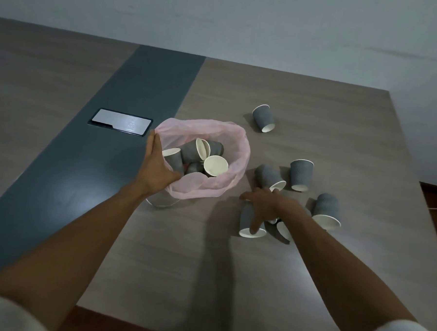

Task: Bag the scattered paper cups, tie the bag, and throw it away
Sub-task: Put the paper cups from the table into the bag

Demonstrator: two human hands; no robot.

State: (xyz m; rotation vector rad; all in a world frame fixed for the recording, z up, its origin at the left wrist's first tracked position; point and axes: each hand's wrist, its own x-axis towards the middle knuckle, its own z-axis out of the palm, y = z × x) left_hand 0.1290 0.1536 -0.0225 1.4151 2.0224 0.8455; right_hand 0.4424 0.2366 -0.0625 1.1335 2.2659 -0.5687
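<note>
A pink plastic bag (234, 151) stands open on the table with several grey paper cups (215, 165) inside it. My left hand (156, 167) holds the bag's left rim, thumb inside and fingers along the outside. More grey cups lie scattered to the right: one far cup (263, 118), one on its side near the bag (270, 177), one upside down (301, 174), and one at the right (326, 209). My right hand (266, 205) is spread over a cup lying on its side (246, 218), a finger reaching its white rim. Other cups (283, 230) are partly hidden under that hand.
The wooden table (308, 271) has a dark blue-grey strip (145, 85) with a shiny metal cable-box lid (121, 122) just left of the bag. A pale wall stands behind. The table's right edge and the floor (435, 202) lie close beyond the rightmost cup.
</note>
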